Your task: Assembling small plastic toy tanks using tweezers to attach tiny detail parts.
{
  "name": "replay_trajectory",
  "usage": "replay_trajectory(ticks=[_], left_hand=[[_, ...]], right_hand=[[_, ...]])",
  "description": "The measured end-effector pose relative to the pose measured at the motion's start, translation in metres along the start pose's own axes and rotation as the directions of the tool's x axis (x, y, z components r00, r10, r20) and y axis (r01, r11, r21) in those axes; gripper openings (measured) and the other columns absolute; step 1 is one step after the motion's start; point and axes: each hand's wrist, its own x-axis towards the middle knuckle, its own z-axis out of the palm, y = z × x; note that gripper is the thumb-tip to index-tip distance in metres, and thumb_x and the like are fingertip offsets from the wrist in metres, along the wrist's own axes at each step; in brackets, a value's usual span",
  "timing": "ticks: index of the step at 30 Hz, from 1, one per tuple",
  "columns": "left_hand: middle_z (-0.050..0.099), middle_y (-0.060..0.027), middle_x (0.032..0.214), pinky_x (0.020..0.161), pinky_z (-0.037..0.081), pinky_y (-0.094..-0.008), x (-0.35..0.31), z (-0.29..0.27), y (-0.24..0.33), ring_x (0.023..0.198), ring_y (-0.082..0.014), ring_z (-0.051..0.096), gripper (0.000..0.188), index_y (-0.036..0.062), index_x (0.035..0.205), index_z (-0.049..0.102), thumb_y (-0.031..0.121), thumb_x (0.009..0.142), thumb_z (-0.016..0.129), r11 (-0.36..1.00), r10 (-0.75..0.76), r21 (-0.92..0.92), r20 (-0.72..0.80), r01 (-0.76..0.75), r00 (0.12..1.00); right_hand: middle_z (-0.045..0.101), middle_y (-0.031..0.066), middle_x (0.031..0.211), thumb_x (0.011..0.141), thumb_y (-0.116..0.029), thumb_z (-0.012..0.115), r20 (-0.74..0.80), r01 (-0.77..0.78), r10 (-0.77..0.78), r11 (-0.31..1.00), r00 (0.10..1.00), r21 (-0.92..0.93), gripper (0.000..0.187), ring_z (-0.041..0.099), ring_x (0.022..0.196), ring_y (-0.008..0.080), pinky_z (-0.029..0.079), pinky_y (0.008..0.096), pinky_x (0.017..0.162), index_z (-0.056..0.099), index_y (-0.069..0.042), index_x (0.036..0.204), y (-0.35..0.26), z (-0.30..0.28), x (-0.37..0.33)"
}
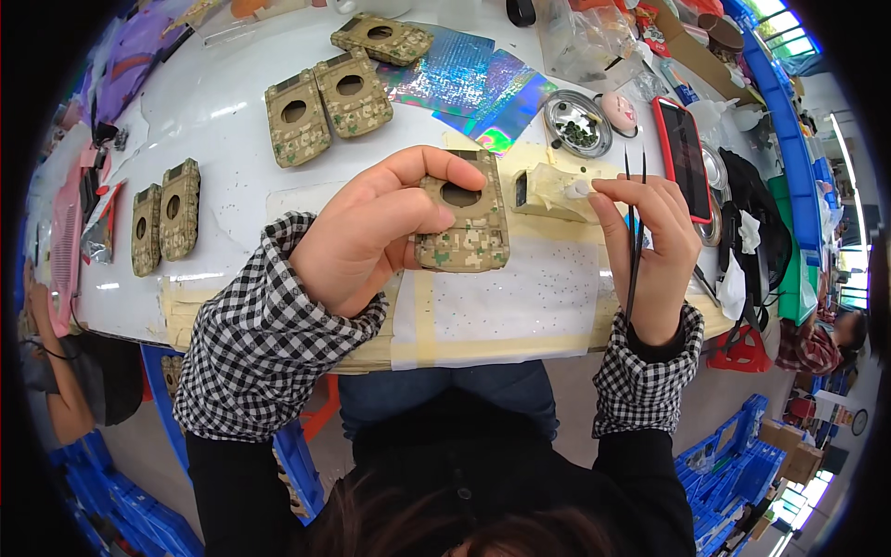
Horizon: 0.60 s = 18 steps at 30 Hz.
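My left hand (357,223) grips a camouflage toy tank hull (481,232) with a round hole in its top, thumb and forefinger beside the hole. In my right hand (654,246) is a pair of black tweezers (637,243), tips pointing away from me. The right thumb and forefinger come together at a small white lump (577,188); whether they pinch it is unclear. That lump sits against a block wrapped in pale tape (554,195). Below lies a white sheet (520,306) with tiny dark specks, edged with tape.
More camouflage hulls (297,119) stand at the back and left. Beyond my hands are shiny holographic sheets (445,70), a round metal dish (577,125) of small dark green parts and a red-cased phone (682,158). A black bag (756,200) lies right; other people sit at both sides.
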Motion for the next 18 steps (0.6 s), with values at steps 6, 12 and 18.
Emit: replay_trajectory(ticks=[6,12,18], left_hand=[[0.059,-0.0184,0.112,0.091,0.052,-0.0367,0.0,-0.001,-0.001,0.107,-0.0289,0.062,0.034,-0.0007,0.114,0.047,0.008,0.082,0.048,1.0,-0.006,-0.004,-0.001,0.006,1.0],[0.06,-0.0195,0.113,0.091,0.051,-0.0359,0.0,-0.001,0.0,0.105,-0.0277,0.063,0.032,-0.0005,0.114,0.047,0.008,0.083,0.047,1.0,-0.013,-0.005,0.009,0.013,1.0],[0.061,-0.0196,0.112,0.091,0.051,-0.0353,0.0,0.0,-0.001,0.106,-0.027,0.062,0.031,-0.0008,0.114,0.047,0.008,0.084,0.047,1.0,-0.008,-0.017,0.0,0.008,1.0]], right_hand=[[0.064,0.0109,0.077,0.074,0.001,0.074,-0.118,-0.018,0.022,0.999,0.993,0.035,0.013,0.059,0.074,0.0216,0.046,0.029,0.066,0.066,-0.001,0.084,-0.008,-0.01,0.001],[0.064,0.014,0.087,0.082,0.001,0.067,-0.044,-0.027,0.049,0.913,0.998,0.406,0.015,0.059,0.076,0.0186,0.045,0.0269,0.069,0.063,0.001,0.096,-0.029,-0.016,0.001],[0.066,0.0081,0.086,0.087,0.0,0.062,0.064,-0.063,0.032,0.813,0.997,0.579,0.009,0.056,0.073,0.0155,0.044,0.0254,0.067,0.059,-0.001,0.095,-0.037,0.007,0.003]])
